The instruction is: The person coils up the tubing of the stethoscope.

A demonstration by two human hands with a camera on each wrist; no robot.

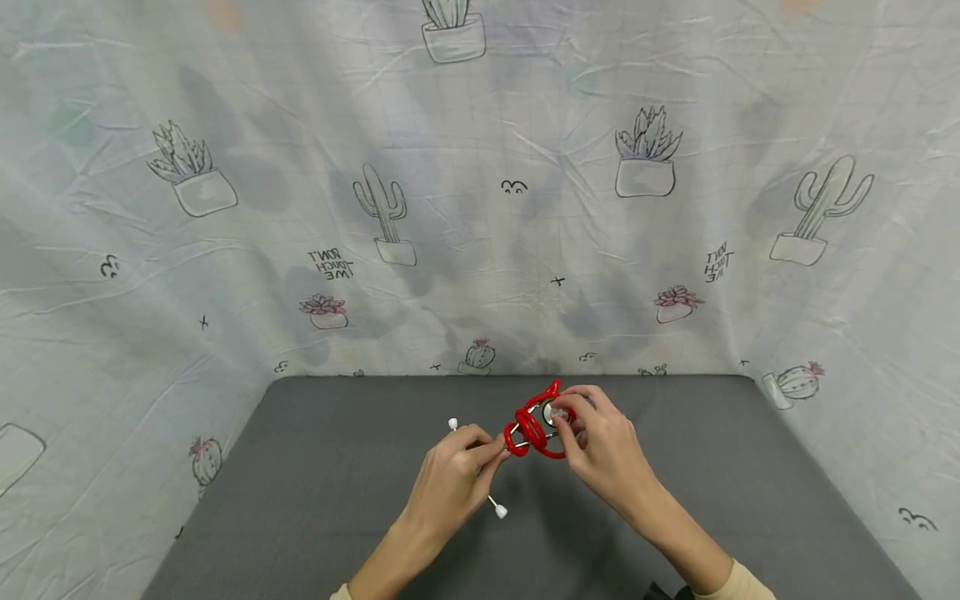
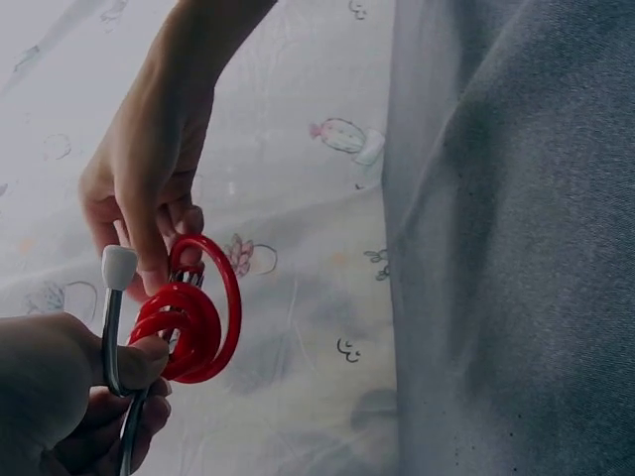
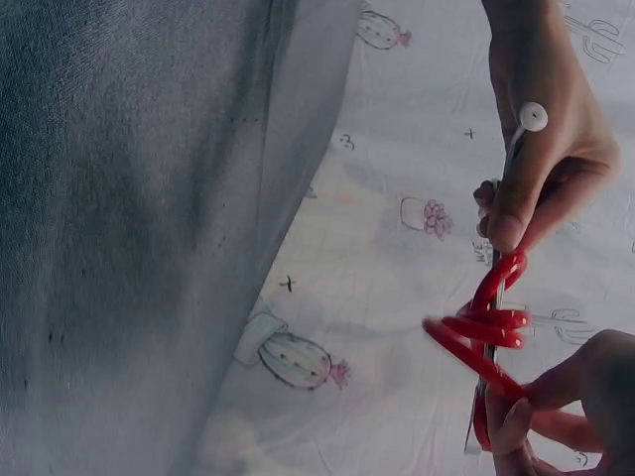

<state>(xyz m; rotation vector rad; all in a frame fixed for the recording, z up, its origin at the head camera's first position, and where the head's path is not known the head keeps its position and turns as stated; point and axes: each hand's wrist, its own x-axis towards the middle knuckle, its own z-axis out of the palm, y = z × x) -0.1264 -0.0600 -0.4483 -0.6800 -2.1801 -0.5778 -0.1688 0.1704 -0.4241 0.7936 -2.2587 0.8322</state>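
Note:
A stethoscope with red tubing (image 1: 531,428) is held up above the grey table, its tubing wound in coils around the metal ear tubes. My left hand (image 1: 453,468) pinches the metal part beside the coils. White ear tips (image 1: 501,512) stick out on either side of that hand; one ear tip (image 2: 119,268) is close in the left wrist view. At the other end, my right hand (image 1: 609,442) pinches around the round chest piece (image 1: 549,412), whose face is partly hidden by the fingers. In the right wrist view the coils (image 3: 486,327) sit between both hands.
The grey table (image 1: 337,467) spreads beneath the hands. A pale curtain (image 1: 480,217) printed with cacti and potted plants hangs behind it and along both sides. A small dark object (image 1: 663,592) shows at the bottom edge near the right forearm.

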